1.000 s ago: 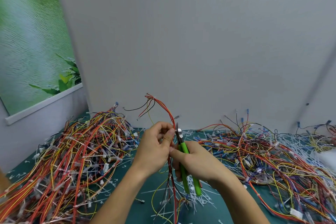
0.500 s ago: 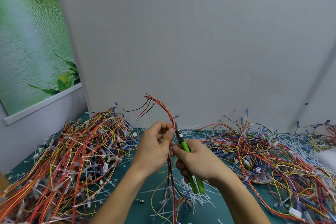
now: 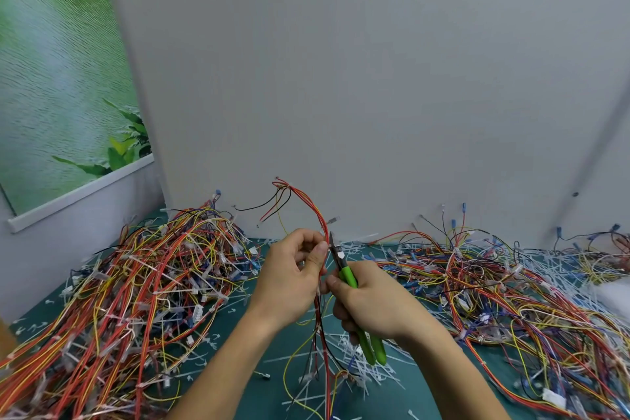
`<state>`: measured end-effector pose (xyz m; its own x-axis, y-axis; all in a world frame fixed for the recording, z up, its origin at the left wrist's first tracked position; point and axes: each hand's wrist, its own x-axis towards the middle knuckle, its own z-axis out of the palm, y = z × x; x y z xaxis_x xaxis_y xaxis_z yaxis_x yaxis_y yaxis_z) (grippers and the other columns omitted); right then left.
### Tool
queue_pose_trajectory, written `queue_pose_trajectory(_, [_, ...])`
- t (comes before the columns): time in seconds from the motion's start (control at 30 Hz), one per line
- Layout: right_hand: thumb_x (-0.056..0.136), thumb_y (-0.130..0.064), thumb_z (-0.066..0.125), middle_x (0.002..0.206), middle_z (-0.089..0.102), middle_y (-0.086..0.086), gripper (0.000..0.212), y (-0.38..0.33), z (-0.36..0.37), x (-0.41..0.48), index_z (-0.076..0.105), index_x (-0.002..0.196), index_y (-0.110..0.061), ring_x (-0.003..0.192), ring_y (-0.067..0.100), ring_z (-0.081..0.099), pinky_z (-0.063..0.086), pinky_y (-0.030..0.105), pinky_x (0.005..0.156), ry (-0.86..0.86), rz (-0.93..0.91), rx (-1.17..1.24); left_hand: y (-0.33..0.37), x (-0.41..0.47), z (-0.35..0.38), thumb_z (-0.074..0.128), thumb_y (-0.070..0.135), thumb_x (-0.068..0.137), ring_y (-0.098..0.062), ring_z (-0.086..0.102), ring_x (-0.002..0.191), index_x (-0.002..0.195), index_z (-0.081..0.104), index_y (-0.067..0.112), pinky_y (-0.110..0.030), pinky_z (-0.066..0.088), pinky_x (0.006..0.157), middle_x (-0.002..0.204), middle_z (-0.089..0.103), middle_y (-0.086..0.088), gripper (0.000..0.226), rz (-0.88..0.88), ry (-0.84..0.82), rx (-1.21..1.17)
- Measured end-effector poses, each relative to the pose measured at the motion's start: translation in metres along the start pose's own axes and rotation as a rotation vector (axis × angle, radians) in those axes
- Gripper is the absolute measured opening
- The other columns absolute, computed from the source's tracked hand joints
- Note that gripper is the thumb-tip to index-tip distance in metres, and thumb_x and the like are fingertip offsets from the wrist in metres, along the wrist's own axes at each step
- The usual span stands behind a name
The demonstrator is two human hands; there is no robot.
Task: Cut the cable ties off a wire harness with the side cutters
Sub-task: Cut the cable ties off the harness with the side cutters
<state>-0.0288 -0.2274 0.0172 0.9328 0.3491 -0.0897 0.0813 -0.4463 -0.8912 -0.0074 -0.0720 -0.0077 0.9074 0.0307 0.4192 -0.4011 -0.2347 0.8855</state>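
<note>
My left hand (image 3: 292, 278) pinches a thin wire harness (image 3: 315, 215) of red, black and yellow wires between thumb and fingers. The harness stands upright; its top arches left and its lower end hangs to the green mat. My right hand (image 3: 373, 305) grips the green-handled side cutters (image 3: 349, 278). Their dark jaws point up and touch the harness right beside my left thumb. The handles stick out below my right palm, close together. A small white cable tie sits at the jaws, too small to see clearly.
A large heap of tied harnesses (image 3: 129, 290) fills the left of the green mat (image 3: 238, 382). Another tangle of wires (image 3: 504, 286) spreads over the right. Cut white cable ties (image 3: 347, 365) litter the mat below my hands. A grey wall (image 3: 375, 78) rises behind.
My right hand has shifted slightly, and the cutter handles have drawn closer together. The jaws stay at the harness beside my left thumb. My left hand has hardly moved.
</note>
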Motion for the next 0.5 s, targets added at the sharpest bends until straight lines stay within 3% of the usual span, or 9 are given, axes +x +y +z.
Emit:
queue_pose_trajectory(0.17, [0.110, -0.021, 0.047, 0.063, 0.056, 0.007, 0.023, -0.006, -0.002, -0.005, 0.058, 0.098, -0.006, 0.049, 0.018, 0.055, 0.056, 0.036, 0.051, -0.055, 0.015, 0.089, 0.001, -0.002, 0.002, 0.062, 0.018, 0.099, -0.020, 0.068, 0.073, 0.094, 0.063, 0.025, -0.028, 0.058, 0.061, 0.079, 0.068, 0.004, 0.009, 0.013, 0.005, -0.011])
queue_pose_trajectory(0.37, [0.110, -0.021, 0.047, 0.075, 0.061, 0.014, 0.028, -0.012, -0.005, -0.012, 0.056, 0.091, -0.003, 0.064, 0.028, 0.065, 0.060, 0.055, 0.078, -0.182, 0.020, 0.208, 0.001, -0.002, 0.000, 0.061, 0.024, 0.099, -0.014, 0.068, 0.081, 0.096, 0.063, 0.029, -0.025, 0.057, 0.066, 0.081, 0.068, 0.007, 0.006, 0.051, -0.004, 0.056])
queue_pose_trajectory(0.5, [0.110, -0.021, 0.046, 0.063, 0.053, 0.005, 0.025, -0.009, -0.004, -0.008, 0.058, 0.100, -0.002, 0.054, 0.021, 0.053, 0.056, 0.041, 0.059, -0.125, 0.023, 0.166, 0.002, -0.003, -0.001, 0.061, 0.023, 0.099, -0.015, 0.065, 0.076, 0.095, 0.063, 0.027, -0.028, 0.056, 0.060, 0.079, 0.066, 0.006, 0.006, 0.044, -0.006, 0.038])
